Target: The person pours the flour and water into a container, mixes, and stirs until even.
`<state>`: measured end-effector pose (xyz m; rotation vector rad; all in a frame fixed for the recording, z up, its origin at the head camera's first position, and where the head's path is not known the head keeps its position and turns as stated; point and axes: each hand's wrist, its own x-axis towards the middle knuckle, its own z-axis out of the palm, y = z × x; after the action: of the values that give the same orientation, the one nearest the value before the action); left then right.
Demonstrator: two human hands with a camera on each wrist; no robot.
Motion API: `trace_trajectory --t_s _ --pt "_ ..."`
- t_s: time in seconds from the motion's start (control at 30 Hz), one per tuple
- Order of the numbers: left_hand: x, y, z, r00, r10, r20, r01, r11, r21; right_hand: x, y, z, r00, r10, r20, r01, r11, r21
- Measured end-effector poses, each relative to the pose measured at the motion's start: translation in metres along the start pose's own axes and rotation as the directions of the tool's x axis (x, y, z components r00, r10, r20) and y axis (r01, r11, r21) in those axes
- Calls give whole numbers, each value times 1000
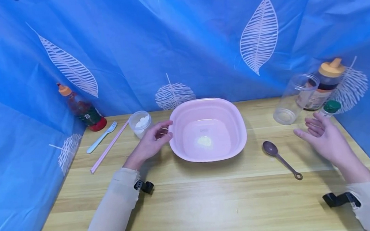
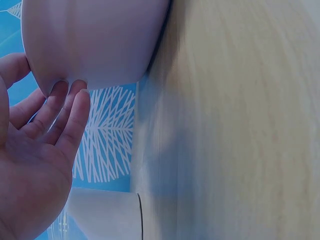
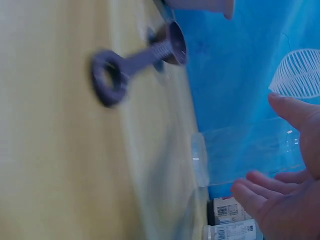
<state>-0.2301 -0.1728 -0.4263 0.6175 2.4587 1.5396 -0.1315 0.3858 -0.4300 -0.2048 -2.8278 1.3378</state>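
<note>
The basin (image 1: 187,141) is pink; spoon (image 1: 270,148) brown; backdrop (image 1: 199,48) blue with white leaves (image 1: 260,32).

At your twelve o'clock, the pale pink, round-cornered basin (image 1: 207,130) sits upright, its mouth facing up and its inside floor glossy. Toward your one o'clock, well apart from it, a tall, clear cup (image 1: 290,100) stands upright.

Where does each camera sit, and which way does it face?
Head: on the head, facing forward and down at the table; left hand, right hand and sleeves show.
Left wrist: on that wrist, facing the pink basin; left hand shows.
Right wrist: on that wrist, facing the dark spoon and clear cup; right hand shows.
Shared by head and right wrist: dark spoon and clear cup.
</note>
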Motion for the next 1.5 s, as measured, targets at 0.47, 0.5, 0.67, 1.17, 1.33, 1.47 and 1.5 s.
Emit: trace_trajectory --t_s 0.47,0.5,0.67,1.17,1.33,1.47,1.5 --pt "1 -1 0 1000 -12 -2 12 1000 0 -44 13 27 986 -128 109 147 969 -200" --pt "1 -1 0 1000 -12 -1 12 1000 3 -45 15 29 985 -120 123 144 968 -208" --pt "1 -3 0 1000 -9 3 9 1000 4 -50 16 33 980 -59 189 104 966 -239" --pt "1 -2 0 1000 -14 1 14 1000 3 -57 12 39 974 -79 211 141 944 -299" --pt "1 -3 0 1000 -3 0 3 1000 0 -57 8 41 971 -66 229 134 946 -296" --pt "1 -2 -1 1000 -6 1 6 1000 5 -58 5 40 971 -84 226 144 953 -265" --pt "2 -2 -1 1000 -7 2 7 1000 4 -57 4 39 971 -89 222 146 956 -254"
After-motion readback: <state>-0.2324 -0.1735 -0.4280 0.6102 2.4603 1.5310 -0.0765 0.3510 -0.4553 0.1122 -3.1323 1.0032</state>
